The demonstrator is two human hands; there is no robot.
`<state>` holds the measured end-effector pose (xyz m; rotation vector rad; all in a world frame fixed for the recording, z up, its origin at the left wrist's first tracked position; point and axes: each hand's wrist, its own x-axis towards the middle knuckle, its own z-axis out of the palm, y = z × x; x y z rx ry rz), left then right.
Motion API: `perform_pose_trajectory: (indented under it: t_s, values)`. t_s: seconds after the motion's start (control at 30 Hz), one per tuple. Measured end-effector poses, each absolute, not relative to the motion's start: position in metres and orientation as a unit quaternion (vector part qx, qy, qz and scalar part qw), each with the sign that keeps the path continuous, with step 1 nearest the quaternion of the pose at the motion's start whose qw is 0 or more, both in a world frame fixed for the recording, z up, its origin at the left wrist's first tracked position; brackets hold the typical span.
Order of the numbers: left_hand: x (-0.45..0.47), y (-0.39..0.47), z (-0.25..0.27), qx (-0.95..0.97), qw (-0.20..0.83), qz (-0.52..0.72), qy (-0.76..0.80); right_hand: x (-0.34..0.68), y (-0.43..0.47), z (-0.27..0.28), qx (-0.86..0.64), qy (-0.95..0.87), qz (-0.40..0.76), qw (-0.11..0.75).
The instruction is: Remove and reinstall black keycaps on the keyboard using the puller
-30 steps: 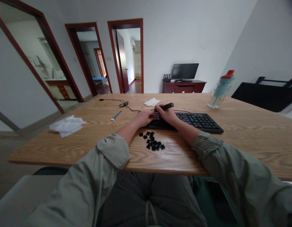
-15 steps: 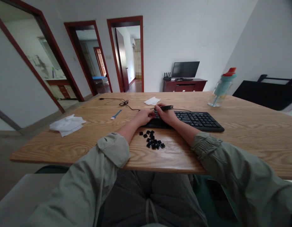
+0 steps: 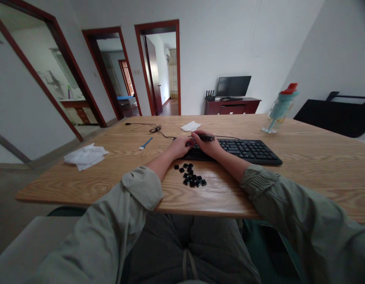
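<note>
A black keyboard [image 3: 249, 152] lies across the table, its left part covered by my hands. My right hand [image 3: 209, 145] is closed around a slim black-handled tool [image 3: 207, 137], whose rear end points right; its working tip is hidden. Beside it, my left hand [image 3: 182, 146] rests at the keyboard's left end with fingers curled in, and what they hold, if anything, cannot be made out. Several loose black keycaps [image 3: 194, 177] lie in a cluster on the table, between my forearms and nearer to me than the keyboard.
On the wooden table [image 3: 135, 173] lie a blue-and-white brush [image 3: 145, 144], crumpled white tissues [image 3: 86, 156] at left and another white tissue [image 3: 190, 126] behind my hands. The keyboard's tangled cable [image 3: 155, 129] runs left. A bottle with a red lid [image 3: 278, 110] stands at back right.
The black-handled tool's rear end has dipped a little as my right hand tilted slightly. My left hand stays at the keyboard, and the keycaps have not moved.
</note>
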<state>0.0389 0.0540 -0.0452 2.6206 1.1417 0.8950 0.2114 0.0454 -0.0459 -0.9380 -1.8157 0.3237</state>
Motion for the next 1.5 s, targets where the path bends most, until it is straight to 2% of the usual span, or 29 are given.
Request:
perform_pose_trajectory:
  t_s: [0.3,0.53,0.9,1.23,1.5]
  values:
    - [0.04,0.052,-0.043,0.874,0.064,0.28,0.391,0.211,0.038,-0.045,-0.392,-0.748,0.124,0.522]
    - [0.041,0.058,-0.043,0.888,0.103,0.247,0.373,0.209,0.034,-0.045,-0.4,-0.744,0.116,0.522]
    - [0.042,0.053,-0.041,0.88,0.096,0.245,0.395,0.21,0.04,-0.045,-0.401,-0.701,0.123,0.576]
    - [0.03,0.045,-0.03,0.841,0.103,0.361,0.389,0.238,0.021,-0.006,-0.424,-0.681,0.178,0.57]
    - [0.017,0.034,-0.014,0.811,0.089,0.406,0.412,0.256,0.024,-0.006,-0.437,-0.626,0.289,0.578]
